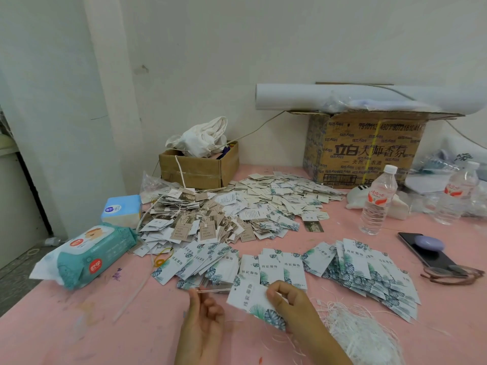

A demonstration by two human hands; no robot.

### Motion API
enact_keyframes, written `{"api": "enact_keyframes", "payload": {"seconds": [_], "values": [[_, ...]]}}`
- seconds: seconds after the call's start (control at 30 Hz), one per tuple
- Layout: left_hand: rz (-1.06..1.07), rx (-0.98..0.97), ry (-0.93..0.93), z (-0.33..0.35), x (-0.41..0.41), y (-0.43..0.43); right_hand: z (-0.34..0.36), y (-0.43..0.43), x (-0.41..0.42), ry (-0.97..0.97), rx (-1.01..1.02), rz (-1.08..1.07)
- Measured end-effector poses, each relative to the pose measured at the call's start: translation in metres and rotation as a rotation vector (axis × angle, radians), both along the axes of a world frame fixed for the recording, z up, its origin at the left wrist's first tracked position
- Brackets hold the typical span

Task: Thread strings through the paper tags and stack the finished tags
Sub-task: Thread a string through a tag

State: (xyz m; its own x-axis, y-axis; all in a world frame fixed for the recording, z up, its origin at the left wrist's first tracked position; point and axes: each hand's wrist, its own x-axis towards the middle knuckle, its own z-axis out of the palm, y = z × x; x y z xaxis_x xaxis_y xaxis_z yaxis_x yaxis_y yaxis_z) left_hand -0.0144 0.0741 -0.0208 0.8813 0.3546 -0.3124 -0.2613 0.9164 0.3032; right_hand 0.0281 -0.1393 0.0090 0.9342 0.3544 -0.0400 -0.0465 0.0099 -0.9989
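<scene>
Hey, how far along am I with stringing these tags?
Done: a heap of strung tags lies mid-table. In hand: the right hand holds one leaf-print tag while the left hand pinches a string running to it. Left: plenty, judging by the fanned leaf-print tags showing no strings and the bundle of loose strings at the right.

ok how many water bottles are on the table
2. The nearer bottle stands in front of the big cardboard box; the farther bottle stands to its right, near the right edge of view. Others could be hidden in the clutter there.
</scene>
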Motion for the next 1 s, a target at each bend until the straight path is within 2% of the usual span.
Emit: {"api": "enact_keyframes", "payload": {"seconds": [0.03, 0.13, 0.33, 0.67, 1.0], "values": [[-0.101, -0.026, -0.009, 0.011, 0.003, -0.039, -0.001, -0.001, 0.001, 0.053, 0.057, 0.005], [-0.058, -0.055, 0.037, 0.009, 0.013, -0.042, -0.004, -0.004, 0.006, 0.099, 0.162, 0.001], [-0.085, -0.014, 0.036, 0.008, 0.011, -0.043, -0.004, -0.007, 0.011, 0.116, 0.194, -0.031], [-0.155, 0.237, 0.040, 0.008, 0.004, -0.048, -0.002, -0.012, 0.012, 0.086, 0.126, 0.003], [-0.225, 0.409, 0.088, 0.008, 0.003, -0.056, 0.000, -0.013, 0.011, 0.099, 0.161, -0.024]]}}
